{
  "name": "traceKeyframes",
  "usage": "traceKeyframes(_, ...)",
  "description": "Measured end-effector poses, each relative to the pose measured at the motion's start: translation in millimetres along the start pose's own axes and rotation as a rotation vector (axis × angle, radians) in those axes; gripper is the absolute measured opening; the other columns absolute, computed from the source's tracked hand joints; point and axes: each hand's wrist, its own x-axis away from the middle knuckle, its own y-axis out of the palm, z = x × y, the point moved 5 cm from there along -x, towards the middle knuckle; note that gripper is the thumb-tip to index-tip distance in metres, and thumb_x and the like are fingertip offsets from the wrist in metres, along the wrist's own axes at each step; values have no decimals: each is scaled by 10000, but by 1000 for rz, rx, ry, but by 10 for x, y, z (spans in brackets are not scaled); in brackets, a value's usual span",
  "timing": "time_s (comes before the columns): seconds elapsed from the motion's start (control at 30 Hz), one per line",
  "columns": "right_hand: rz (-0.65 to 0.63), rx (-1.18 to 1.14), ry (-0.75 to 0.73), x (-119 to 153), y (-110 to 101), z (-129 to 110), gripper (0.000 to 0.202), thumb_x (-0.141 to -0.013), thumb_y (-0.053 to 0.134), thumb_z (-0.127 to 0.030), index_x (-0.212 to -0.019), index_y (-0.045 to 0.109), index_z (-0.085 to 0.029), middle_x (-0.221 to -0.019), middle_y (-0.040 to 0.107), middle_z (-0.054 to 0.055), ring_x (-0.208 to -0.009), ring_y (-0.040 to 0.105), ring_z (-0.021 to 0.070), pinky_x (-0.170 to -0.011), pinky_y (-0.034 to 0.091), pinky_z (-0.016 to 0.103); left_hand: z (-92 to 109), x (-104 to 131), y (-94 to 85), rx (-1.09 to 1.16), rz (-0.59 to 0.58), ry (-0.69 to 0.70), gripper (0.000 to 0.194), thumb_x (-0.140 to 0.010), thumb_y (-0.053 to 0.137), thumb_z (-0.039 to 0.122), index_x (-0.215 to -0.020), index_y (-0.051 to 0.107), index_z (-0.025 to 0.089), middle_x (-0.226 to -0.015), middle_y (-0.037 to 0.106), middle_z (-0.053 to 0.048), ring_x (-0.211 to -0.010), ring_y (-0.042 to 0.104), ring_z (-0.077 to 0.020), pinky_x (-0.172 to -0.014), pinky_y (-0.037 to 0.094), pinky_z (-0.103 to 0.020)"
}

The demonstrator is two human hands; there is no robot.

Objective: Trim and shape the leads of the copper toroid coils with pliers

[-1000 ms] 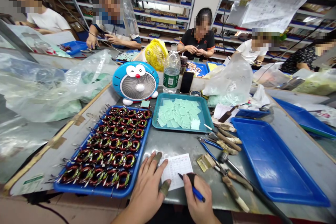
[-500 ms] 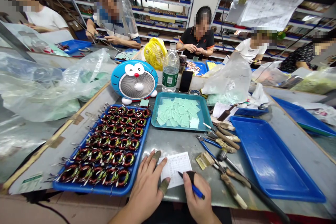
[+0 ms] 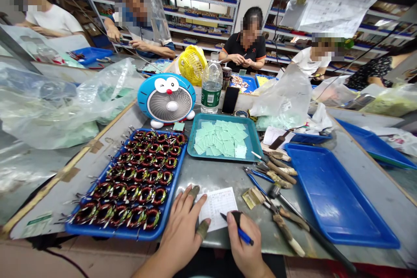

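My right hand (image 3: 245, 239) is closed around a blue pen (image 3: 244, 236), its dark tip at the right edge of a small printed paper slip (image 3: 217, 207). Flat at the slip's left side lies my left hand (image 3: 184, 228), fingers spread, with wrappings on the thumb and one finger. Left of it, a blue tray (image 3: 169, 208) carries rows of copper-wound toroid coils (image 3: 151, 219). Beyond the slip, a teal tray (image 3: 192, 150) bears a heap of pale green square sheets (image 3: 221, 138).
Blue-handled pliers (image 3: 257, 180), a soldering iron (image 3: 325, 239) and several worn tools lie right of the slip, beside a blue tray (image 3: 345, 200). A blue cartoon fan (image 3: 171, 100), a water bottle (image 3: 211, 89) and a phone (image 3: 230, 100) stand behind. Several people sit across the bench.
Both hands, the pen and the slip keep nearly the same places. The whole view has shifted very slightly.
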Motion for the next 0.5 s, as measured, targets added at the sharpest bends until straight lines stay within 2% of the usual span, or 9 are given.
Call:
traceKeyframes(0.13,5,6,-1,11,8,5,131,-997,571,-92,-909,631,-169,-730,596,16,-660,586,132,-669,454,268,2,-8,-2,3,-7,-3,510,-990,528,310,-1499,503,289,-1541,508,-99,-1531,327,-331,-1199,392,-602)
traceKeyframes(0.3,30,17,56,-23,-41,31,265,-1010,579,-162,-747,557,-185,-640,548,-11,-572,546,115,-598,422,251,0,-15,-7,5,-10,-5,508,-987,537,311,-1494,514,281,-1541,504,-110,-1528,330,-339,-1196,396,-615)
traceKeyframes(0.4,62,20,134,-56,-128,74,281,-1032,550,-179,-751,557,-186,-616,544,-20,-536,544,111,-557,412,242,2,-17,-12,7,-10,5,498,-991,535,292,-1486,521,352,-1540,498,-94,-1525,334,-350,-1170,418,-639)
traceKeyframes(0.5,41,7,157,-74,-180,102,263,-1032,553,-193,-771,584,-180,-630,566,-12,-550,567,119,-563,429,242,38,-30,-23,14,-14,30,511,-968,534,195,-1437,567,396,-1572,458,-80,-1535,309,-366,-1156,418,-661)
